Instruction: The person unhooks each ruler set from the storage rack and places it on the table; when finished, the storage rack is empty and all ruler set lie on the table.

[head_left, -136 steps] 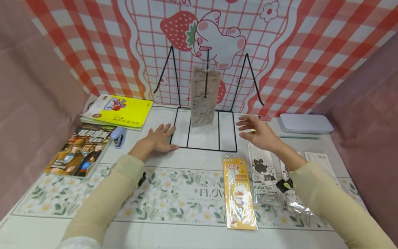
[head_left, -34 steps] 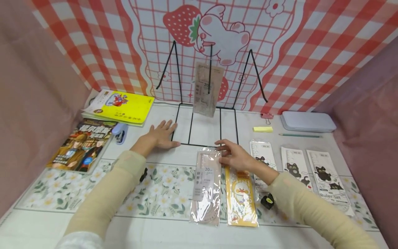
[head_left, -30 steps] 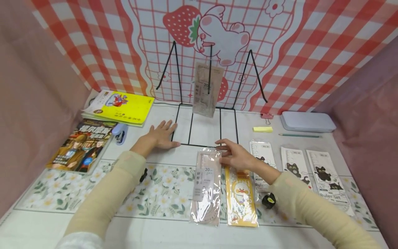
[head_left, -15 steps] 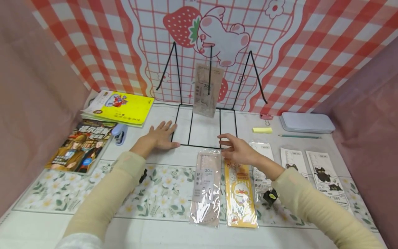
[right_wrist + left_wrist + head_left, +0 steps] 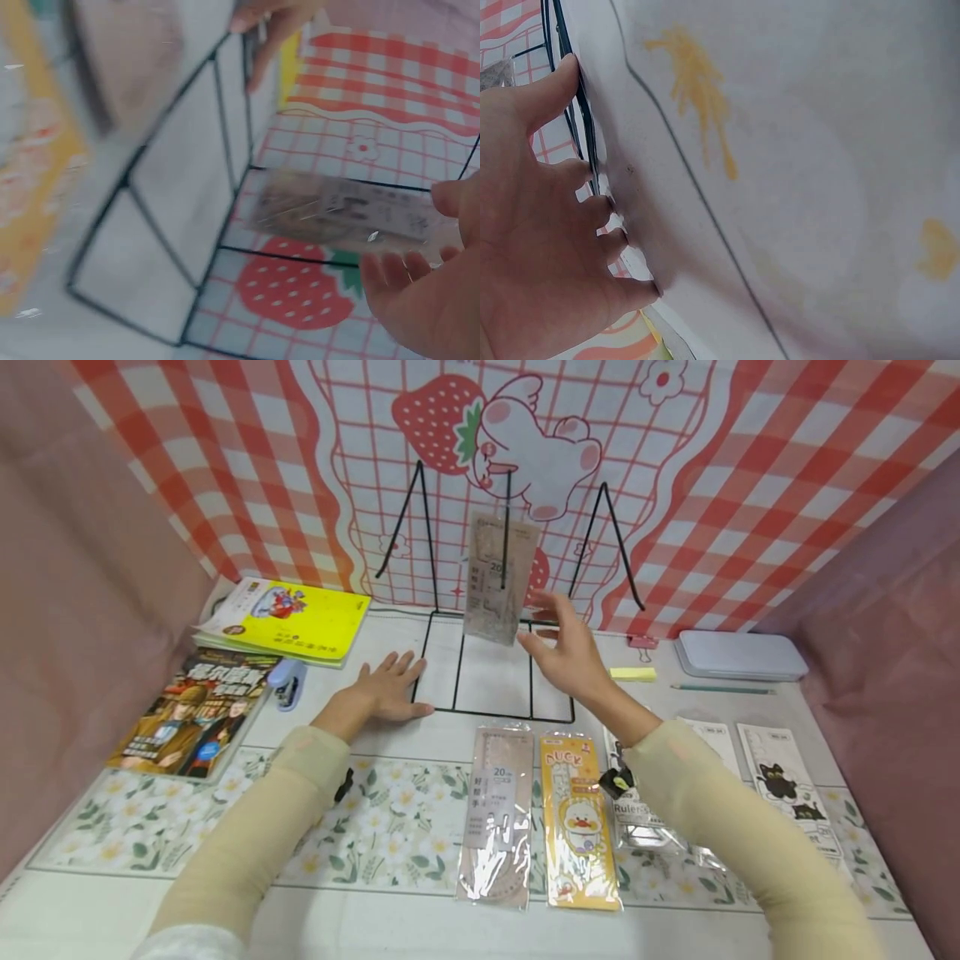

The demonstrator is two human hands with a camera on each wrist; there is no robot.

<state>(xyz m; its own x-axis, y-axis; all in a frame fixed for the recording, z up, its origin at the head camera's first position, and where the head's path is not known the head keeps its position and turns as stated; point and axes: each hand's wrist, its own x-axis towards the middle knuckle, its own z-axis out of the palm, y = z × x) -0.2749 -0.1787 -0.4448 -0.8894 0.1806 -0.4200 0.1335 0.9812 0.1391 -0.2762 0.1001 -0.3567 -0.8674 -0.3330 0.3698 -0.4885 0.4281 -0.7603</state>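
Note:
A black wire rack [image 5: 552,719] stands at the back middle, with a clear-bagged, pinkish ruler set [image 5: 491,603] hanging from its middle hook. My right hand [image 5: 570,652] is raised beside the pack's lower right edge, fingers apart and loosely bent. In the right wrist view the thumb and fingers stand on either side of the hanging pack's end. My left hand [image 5: 382,687] lies with spread fingers on the table, fingertips and thumb at the rack's left base wire. A matching pinkish ruler set [image 5: 498,818] lies in front of the rack, beside an orange duck pack [image 5: 579,822].
Several black-cat ruler sets [image 5: 786,781] lie at right, partly under the right sleeve. Behind them are yellow sticky notes [image 5: 632,674], a pink binder clip [image 5: 642,643], a pencil [image 5: 723,689] and a pale case [image 5: 741,656]. Books [image 5: 300,622] and a purple stapler [image 5: 287,683] sit left.
A pinkish ruler set has come to lie left of the duck pack since the earliest frame. My right hand has since left it and risen to the hanging pack; the left hand stays put.

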